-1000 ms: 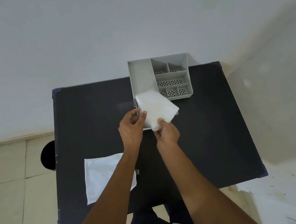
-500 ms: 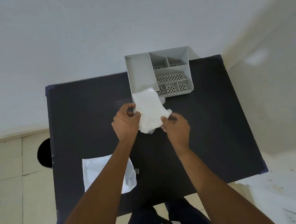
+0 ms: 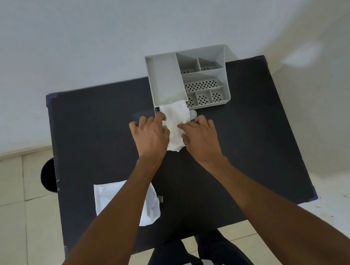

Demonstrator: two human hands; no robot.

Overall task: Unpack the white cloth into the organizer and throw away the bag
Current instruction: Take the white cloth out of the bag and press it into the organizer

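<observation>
The white cloth [image 3: 176, 123] is a crumpled folded piece held between both hands just in front of the grey organizer [image 3: 224, 72]. My left hand [image 3: 150, 136] grips its left edge and my right hand [image 3: 199, 136] grips its right edge. The cloth's far end overlaps the near rim of the organizer's long left compartment [image 3: 163, 77], which looks empty. A flat white bag [image 3: 110, 194] lies on the black table [image 3: 100, 125] at the near left, partly hidden under my left forearm.
A round black bin [image 3: 49, 176] stands on the tiled floor just left of the table. The organizer's right side has several small perforated compartments. A white wall runs behind the table and along its right.
Both hands have carried the cloth forward and lower toward the organizer's left compartment. My hands have closed in on its edges, and the cloth looks narrower and more crumpled.
</observation>
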